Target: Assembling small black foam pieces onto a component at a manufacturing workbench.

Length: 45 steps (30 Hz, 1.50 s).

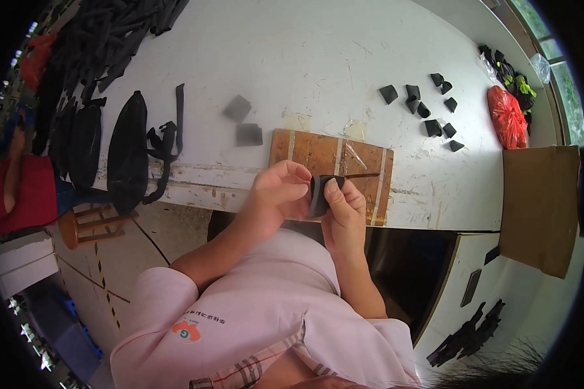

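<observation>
A small black folded piece of fabric (319, 198) is held upright at the table's front edge, with a greyer strip down its left side. My right hand (346, 206) grips it, thumb pressed on its face and fingers behind. Close by its left edge is my left hand (278, 190), thumb and fingers curved and apart, with nothing visible between them; some fingertips may touch the piece from behind. Under both hands lies a brown wooden board (305, 150) with pale tape strips across it. Two flat dark grey squares (248, 135) rest left of the board.
Several small black curled pieces (413, 94) are scattered to the right. Black pouches (128, 146) and straps lie at left, below a heap of black strips (110, 39). A red plastic bag (506, 117) and a cardboard box (538, 204) stand at right. A person in red (26, 191) is at far left.
</observation>
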Available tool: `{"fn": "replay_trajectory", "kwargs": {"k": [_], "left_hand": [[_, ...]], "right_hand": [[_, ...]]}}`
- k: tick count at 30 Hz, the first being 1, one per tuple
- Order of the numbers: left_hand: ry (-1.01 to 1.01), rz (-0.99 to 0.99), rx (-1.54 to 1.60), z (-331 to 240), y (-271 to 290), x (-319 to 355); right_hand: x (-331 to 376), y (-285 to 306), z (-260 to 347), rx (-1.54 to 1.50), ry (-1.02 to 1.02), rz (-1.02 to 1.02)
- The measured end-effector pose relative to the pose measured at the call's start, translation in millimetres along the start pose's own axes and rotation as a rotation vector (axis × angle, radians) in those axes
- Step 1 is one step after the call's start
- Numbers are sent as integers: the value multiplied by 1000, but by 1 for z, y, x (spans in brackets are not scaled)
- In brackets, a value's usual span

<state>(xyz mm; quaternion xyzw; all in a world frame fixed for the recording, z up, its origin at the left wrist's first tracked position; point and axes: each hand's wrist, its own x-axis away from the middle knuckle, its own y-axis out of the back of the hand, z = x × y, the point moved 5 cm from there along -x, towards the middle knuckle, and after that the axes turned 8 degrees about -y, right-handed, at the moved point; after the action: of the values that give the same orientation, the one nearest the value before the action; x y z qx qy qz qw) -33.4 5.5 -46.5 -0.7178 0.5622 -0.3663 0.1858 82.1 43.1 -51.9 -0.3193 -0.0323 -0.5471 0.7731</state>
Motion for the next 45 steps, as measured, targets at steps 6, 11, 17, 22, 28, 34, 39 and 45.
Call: {"fn": "replay_trajectory", "kwargs": {"k": [6,11,17,22,28,34,39,45], "left_hand": [[99,52,-105,4,-3,-1],[39,111,-322,4,-1,-4],[33,104,-386,2,-4,-3],[-99,9,-700,-2,-4,-2],[-349,43,-872,-2,-20,-1],[-495,-132,-861,-5,-27,-4],[144,149,217,15,-28,-8],[-437,-32,-649,5,-36,-7]], "right_hand": [[6,-3,2,-261,-261,121],[5,10,0,31,-158,98],[9,13,3,43,-212,109],[15,15,21,941,340,-284],[25,9,23,798,477,-140],[21,-1,28,1148,863,-359],[7,23,19,161,97,-78],[7,18,4,-517,-268,272]]}}
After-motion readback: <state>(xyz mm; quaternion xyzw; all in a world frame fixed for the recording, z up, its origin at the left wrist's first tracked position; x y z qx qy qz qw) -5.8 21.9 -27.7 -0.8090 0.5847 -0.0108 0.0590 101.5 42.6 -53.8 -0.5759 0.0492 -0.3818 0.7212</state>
